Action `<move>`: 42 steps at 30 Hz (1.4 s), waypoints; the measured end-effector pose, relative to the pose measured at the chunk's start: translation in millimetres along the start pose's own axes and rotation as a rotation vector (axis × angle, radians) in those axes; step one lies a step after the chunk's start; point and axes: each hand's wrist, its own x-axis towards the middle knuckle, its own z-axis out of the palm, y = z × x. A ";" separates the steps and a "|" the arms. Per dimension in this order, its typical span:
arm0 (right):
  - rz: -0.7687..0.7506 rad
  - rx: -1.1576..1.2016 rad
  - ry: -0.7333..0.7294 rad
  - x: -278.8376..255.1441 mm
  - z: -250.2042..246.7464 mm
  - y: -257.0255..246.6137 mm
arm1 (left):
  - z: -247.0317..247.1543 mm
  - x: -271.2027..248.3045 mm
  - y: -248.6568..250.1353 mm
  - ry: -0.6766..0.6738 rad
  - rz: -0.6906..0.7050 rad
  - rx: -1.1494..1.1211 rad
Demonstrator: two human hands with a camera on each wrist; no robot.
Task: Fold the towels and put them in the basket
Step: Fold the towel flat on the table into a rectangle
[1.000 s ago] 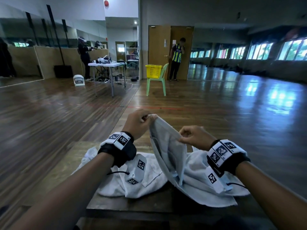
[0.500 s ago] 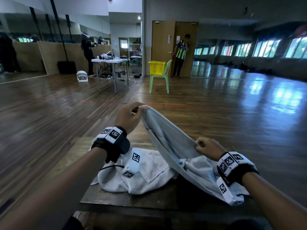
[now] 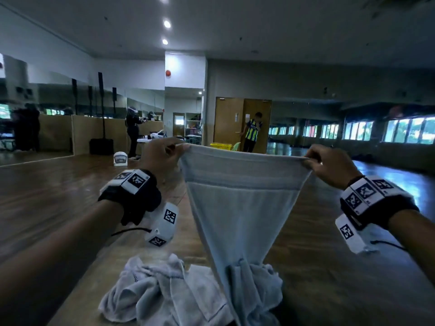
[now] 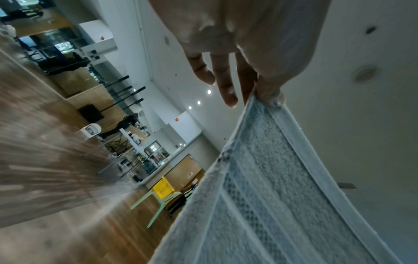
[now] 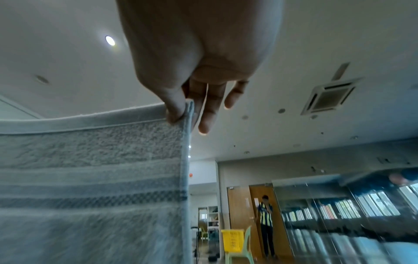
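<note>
I pinch the two top corners of the pale grey-blue terry towel (image 3: 240, 208), my left hand (image 3: 160, 156) and right hand (image 3: 329, 165) level and well apart, so its top hem runs straight between my grips and its length hangs down to the crumpled white towels (image 3: 153, 290) on the wooden desk (image 3: 329, 290). Woven bands cross it below the hem.

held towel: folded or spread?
Spread. The towel hangs open, its top edge stretched between left hand and right hand.
</note>
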 end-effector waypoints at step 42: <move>-0.004 0.020 -0.171 22.6 151.4 39.5 | 85.2 -28.5 -134.3 -0.292 -0.050 0.247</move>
